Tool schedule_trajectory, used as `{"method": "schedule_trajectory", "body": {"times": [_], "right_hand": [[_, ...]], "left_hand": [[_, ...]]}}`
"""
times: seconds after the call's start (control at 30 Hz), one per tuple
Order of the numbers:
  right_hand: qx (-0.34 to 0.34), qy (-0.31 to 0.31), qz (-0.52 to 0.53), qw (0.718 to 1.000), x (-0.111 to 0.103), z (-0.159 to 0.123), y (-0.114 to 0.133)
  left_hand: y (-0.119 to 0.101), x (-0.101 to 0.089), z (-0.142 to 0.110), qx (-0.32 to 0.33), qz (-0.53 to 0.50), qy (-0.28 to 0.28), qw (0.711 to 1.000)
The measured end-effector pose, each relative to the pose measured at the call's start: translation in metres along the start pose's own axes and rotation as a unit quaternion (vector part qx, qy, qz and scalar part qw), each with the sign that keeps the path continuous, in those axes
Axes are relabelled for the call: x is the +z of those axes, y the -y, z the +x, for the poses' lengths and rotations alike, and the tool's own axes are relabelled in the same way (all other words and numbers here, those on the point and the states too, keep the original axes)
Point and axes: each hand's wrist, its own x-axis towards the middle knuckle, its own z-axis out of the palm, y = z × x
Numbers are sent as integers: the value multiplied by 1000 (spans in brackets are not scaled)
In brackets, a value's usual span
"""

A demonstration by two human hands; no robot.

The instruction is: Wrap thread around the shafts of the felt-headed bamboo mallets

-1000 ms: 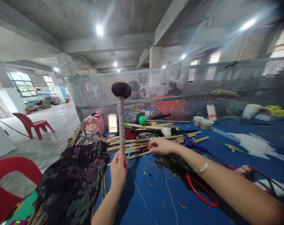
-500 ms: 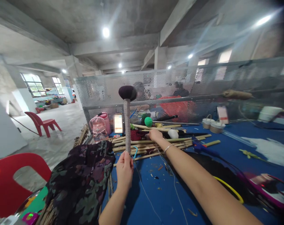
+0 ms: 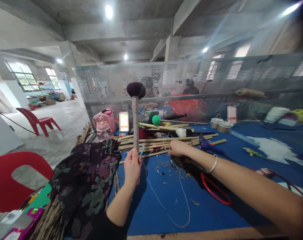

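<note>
My left hand (image 3: 132,163) is wrapped around the lower shaft of an upright mallet-like stick (image 3: 135,123). Pale cord covers its shaft, and its rounded top is dark purple. A small light-blue hooked piece shows beside the fingers. My right hand (image 3: 178,148) is closed at the near edge of a pile of thin wooden sticks (image 3: 151,146); its fingertips are hidden, so what they hold cannot be made out. A loose thread (image 3: 183,200) loops over the blue table between the hands. Under my right forearm, a red loop handle (image 3: 215,190) adjoins something dark.
Dark patterned cloth (image 3: 88,180) drapes at left above bundled twigs (image 3: 50,213). A pink bottle (image 3: 103,125), a green ball (image 3: 156,120) and lidded cups (image 3: 225,126) stand towards the perforated metal screen (image 3: 108,86). White sheeting (image 3: 273,146) lies at right. People show beyond the screen.
My right hand has drawn back from among the piled sticks to their near edge, slightly right. The red loop handle now shows. My left hand still holds the stick upright; the view has tilted down.
</note>
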Motion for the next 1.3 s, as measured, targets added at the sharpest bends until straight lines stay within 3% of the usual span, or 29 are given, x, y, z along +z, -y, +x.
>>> {"method": "schedule_trajectory", "body": {"times": [0.2, 0.3, 0.47, 0.63, 0.77, 0.9, 0.93, 1.0, 1.07, 1.13, 1.17, 1.23, 1.27, 1.3], "right_hand": [[39, -35, 61, 997, 27, -4, 13], [52, -38, 125, 990, 23, 4, 12], [35, -82, 294, 952, -29, 28, -3], [10, -190, 459, 868, -86, 51, -13], [1, -242, 538, 807, -107, 60, -11], [-16, -258, 564, 784, -122, 64, -14], [-13, -285, 551, 784, -126, 64, -16], [20, -403, 500, 766, -132, 60, -19], [54, -539, 442, 715, -131, 49, -16], [27, -580, 432, 690, -116, 28, -1], [-13, -548, 450, 705, -103, 14, 12], [-135, -374, 517, 758, -65, -15, 43], [-189, -265, 554, 766, -44, -30, 59], [-218, -173, 595, 754, -23, -42, 73]], "left_hand": [[0, 1, -2, 15, 6, 13, 1000], [0, 0, -2, 19, 12, 15, 1000], [3, -1, -1, 25, 15, 15, 999], [5, -4, 2, 23, 17, 14, 999], [5, -4, 2, 12, 17, 9, 1000], [6, -3, 3, 24, 18, 4, 1000], [6, -3, 3, 25, 19, 3, 1000], [5, -4, 3, 26, 23, 2, 999], [4, -4, 3, 29, 24, 4, 999], [3, -3, 2, 31, 20, 9, 999], [3, -3, 1, 30, 19, 12, 999], [3, -2, -1, 27, 20, 20, 999], [3, -2, -2, 27, 21, 25, 999], [3, -1, -3, 28, 23, 30, 999]]}}
